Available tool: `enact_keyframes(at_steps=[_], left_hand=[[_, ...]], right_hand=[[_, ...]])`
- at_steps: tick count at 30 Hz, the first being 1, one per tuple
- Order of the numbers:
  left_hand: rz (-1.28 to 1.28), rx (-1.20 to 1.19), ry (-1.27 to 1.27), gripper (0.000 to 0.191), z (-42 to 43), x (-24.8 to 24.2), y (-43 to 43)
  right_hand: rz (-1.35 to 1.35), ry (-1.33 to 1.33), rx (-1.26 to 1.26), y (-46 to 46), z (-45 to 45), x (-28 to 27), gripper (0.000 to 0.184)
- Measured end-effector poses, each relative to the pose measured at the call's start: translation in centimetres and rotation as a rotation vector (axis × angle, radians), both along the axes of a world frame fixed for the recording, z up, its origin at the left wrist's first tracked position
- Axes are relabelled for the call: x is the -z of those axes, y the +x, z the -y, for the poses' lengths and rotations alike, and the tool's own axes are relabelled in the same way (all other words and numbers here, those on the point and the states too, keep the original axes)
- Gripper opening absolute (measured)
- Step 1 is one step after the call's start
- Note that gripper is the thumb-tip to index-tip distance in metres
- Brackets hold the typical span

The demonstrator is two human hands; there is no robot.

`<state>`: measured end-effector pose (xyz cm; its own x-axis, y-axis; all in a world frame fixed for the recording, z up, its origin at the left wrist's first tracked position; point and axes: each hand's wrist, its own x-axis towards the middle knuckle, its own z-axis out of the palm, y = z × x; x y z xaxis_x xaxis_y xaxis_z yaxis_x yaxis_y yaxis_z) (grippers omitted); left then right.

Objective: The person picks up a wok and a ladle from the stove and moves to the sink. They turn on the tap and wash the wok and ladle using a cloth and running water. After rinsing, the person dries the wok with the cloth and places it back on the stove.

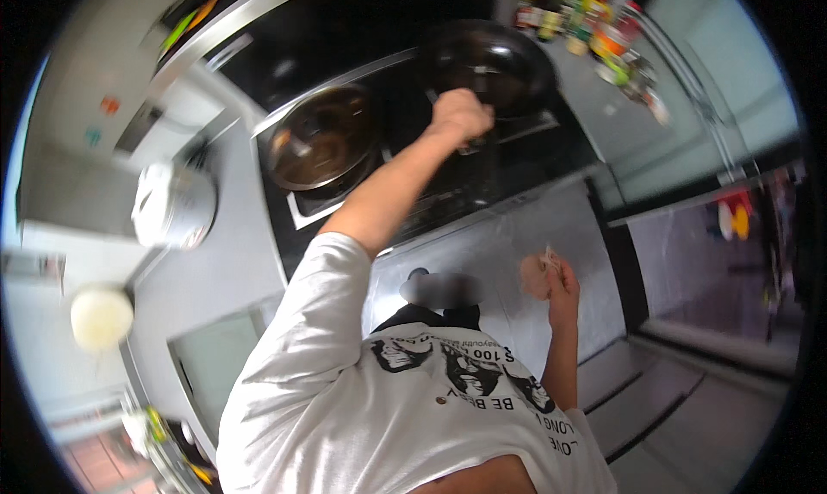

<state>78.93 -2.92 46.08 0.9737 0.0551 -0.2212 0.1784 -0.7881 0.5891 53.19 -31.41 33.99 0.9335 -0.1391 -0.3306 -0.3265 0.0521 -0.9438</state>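
My left hand [462, 118] reaches over the black cooktop [446, 200] and is closed around the handle [475, 146] at the near side of a dark wok [510, 74]. The wok sits on the right-hand burner, its inside dark and blurred. On the left burner stands a pan under a glass lid [326, 135] with a metal rim. Lower and to the right, away from the cooktop, my right hand [565, 279] pinches a pale, crumpled cloth or paper [535, 275]; motion blur hides which it is.
Several sauce bottles and jars [572, 16] stand on the counter right of the wok, near a glass-panelled door [711, 61]. A white rice cooker [174, 206] occupies the left counter [242, 190]. A doorway [704, 268] opens at the right.
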Motion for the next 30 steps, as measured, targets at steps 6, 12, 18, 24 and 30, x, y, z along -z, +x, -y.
enact_keyframes(at_steps=[6, 12, 18, 24, 30], left_hand=[[0.62, -0.116, -0.121, 0.033, -7.7, 4.8, -13.7], [0.188, -0.259, -0.215, 0.026, -20.1, 13.4, -36.2], [-0.353, -0.855, 0.028, 0.03, -34.2, 27.4, -64.6], [-0.536, -1.761, -0.456, 0.026, -36.4, 33.4, -92.6], [-0.439, -2.208, -0.766, 0.021, -31.0, 34.2, -104.7]], right_hand=[[-0.117, 0.188, -0.448, 1.2, -5.7, 1.5, 0.036], [0.447, -0.488, -0.866, 1.5, -18.7, 3.0, 0.025], [0.158, -0.005, -1.02, -0.8, -38.6, 0.6, 0.025], [0.173, 0.175, -0.959, 0.7, -54.5, 2.4, 0.031], [0.961, -0.895, -1.146, -4.7, -65.6, 6.7, 0.065]])
